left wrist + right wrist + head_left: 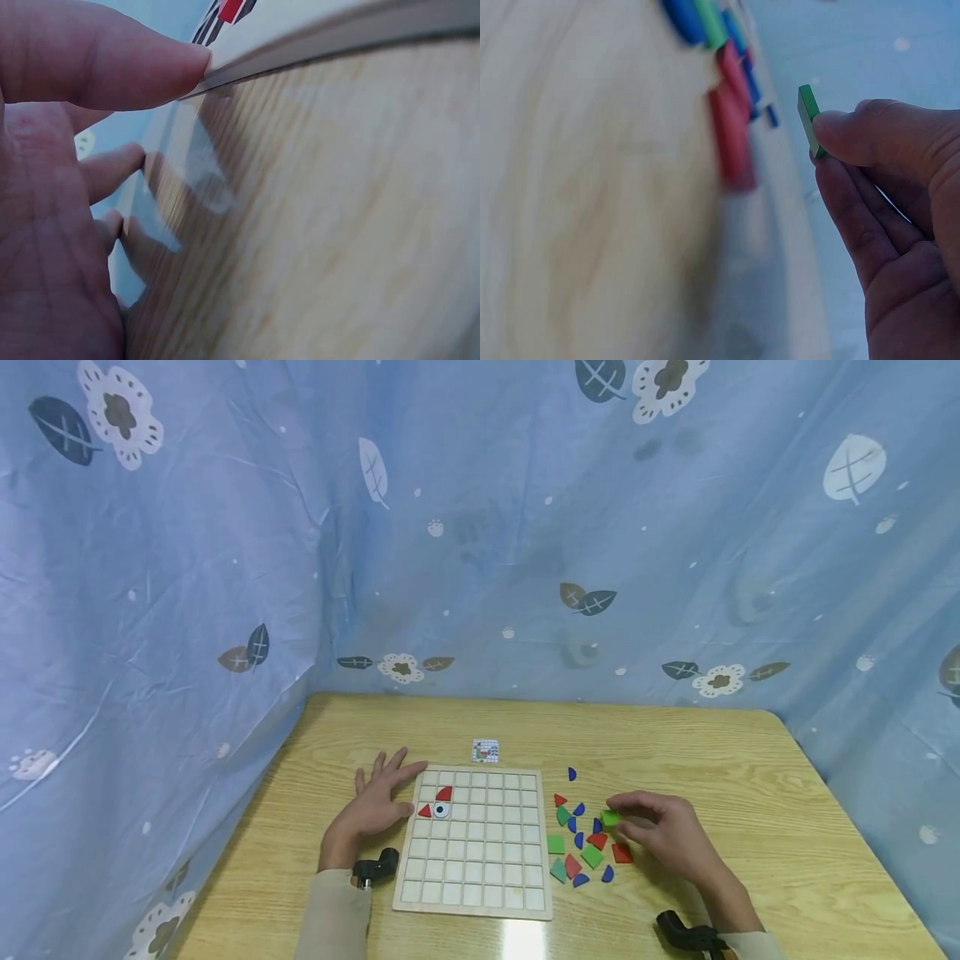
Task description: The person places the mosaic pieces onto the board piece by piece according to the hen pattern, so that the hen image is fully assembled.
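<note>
One hand to each side, working across a wooden table [255, 893]. Resting the left hand [371, 806] with fingers spread, gripping nothing, and touching the left edge of the grid board [480, 850] with the thumb. Probably steadying best with light sideways pressure, without tipping the rim. Holding three pieces in the board's shallow cells, near its upper-left corner: a red triangle [425, 812] in the third row down, an eye disc [442, 810] just right of it, and a red curved piece [445, 793] in the cell above the disc. Finding a small picture card [485, 751] just beyond the far rim, showing print too small to make out. Moving right, meeting loose pieces: blue half-discs [572, 773], a green square [556, 845] just beside the right rim and, farther over, a red piece [622, 853]. Pinching a green piece [610, 819] between thumb and fingers of the right hand [667, 831], well apart from the board. Likely handling as a thin, stiff tile, so probably doing best with a firm, light pinch, sparing the neighbouring pieces any nudge.
</note>
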A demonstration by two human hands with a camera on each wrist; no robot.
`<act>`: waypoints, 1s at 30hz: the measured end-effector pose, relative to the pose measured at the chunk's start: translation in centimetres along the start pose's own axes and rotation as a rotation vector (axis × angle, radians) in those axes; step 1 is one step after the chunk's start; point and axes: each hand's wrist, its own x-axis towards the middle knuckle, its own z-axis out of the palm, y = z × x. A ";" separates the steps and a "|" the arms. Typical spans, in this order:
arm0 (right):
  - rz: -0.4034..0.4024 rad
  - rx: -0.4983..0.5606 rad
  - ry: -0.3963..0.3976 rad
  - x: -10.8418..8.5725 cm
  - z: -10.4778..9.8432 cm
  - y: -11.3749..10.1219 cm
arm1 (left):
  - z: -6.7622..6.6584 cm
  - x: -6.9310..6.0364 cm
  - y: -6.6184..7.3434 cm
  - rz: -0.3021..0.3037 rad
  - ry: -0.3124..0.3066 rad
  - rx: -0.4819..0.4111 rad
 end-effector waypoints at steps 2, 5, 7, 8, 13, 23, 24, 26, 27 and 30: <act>-0.016 0.003 0.011 0.1 0.2 -1.1 | -0.1 0.0 0.0 0.000 0.001 0.000; -0.031 0.037 0.019 0.5 0.9 -2.4 | -0.1 0.0 0.0 -0.002 0.005 0.004; -0.045 0.065 0.013 0.9 1.6 -3.1 | -0.1 0.0 -0.1 -0.005 0.008 0.008; -0.052 0.083 0.007 1.1 2.0 -3.4 | -0.1 0.1 -0.1 -0.006 0.008 0.010; -0.091 0.135 -0.024 2.0 3.9 -4.6 | 0.0 0.1 -0.2 -0.008 0.004 0.008; -0.161 0.211 -0.059 4.3 8.0 -7.5 | 0.0 0.1 -0.1 -0.003 0.004 0.001; -0.162 0.221 -0.065 4.4 8.4 -7.7 | 0.0 0.1 -0.1 -0.004 0.002 0.001; -0.166 0.250 -0.079 4.6 9.3 -8.3 | 0.0 0.2 -0.2 -0.006 0.000 0.002; -0.165 0.264 -0.087 4.7 9.8 -8.5 | 0.0 0.2 -0.2 -0.005 0.002 0.002; -0.171 0.282 -0.095 5.0 11.2 -9.1 | 0.0 0.2 -0.2 -0.007 0.002 0.004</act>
